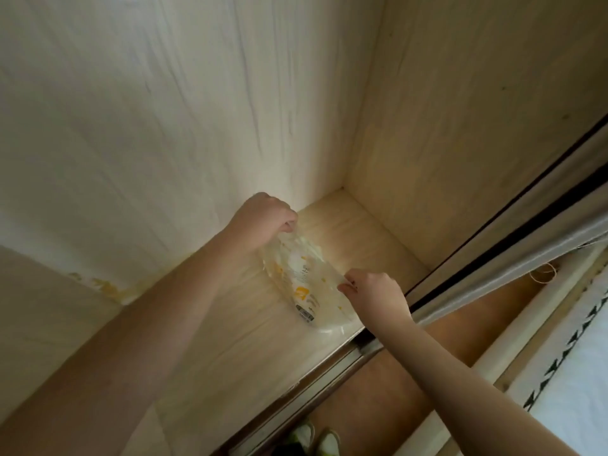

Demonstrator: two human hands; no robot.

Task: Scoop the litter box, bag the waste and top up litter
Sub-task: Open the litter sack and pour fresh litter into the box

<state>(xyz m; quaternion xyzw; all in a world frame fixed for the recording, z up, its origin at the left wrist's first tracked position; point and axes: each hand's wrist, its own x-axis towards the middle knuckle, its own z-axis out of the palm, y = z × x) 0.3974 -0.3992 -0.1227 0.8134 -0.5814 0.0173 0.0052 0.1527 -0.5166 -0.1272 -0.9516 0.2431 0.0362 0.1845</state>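
Clear plastic bag (306, 281) with yellow and white printing on it, lying on the floor of a pale wood-look cabinet (230, 340), over toward the back right corner. Can't really tell what's inside the bag; it looks mostly flat and crinkly, with a dark label strip near its lower end. Both hands are on it: the left hand (263, 215) pinches the far end with fingers curled around the plastic, and the right hand (371, 291) pinches the near right edge between thumb and fingers. So the hands are apart, one at each end of the bag, each clamped on the plastic.

Along the front of the cabinet runs a metal sliding-door track (329, 366), with a dark-edged sliding door (513, 232) off to the right. Below that there's brown flooring (388, 383), and a pair of green-and-white shoes (316, 439) shows at the bottom edge.
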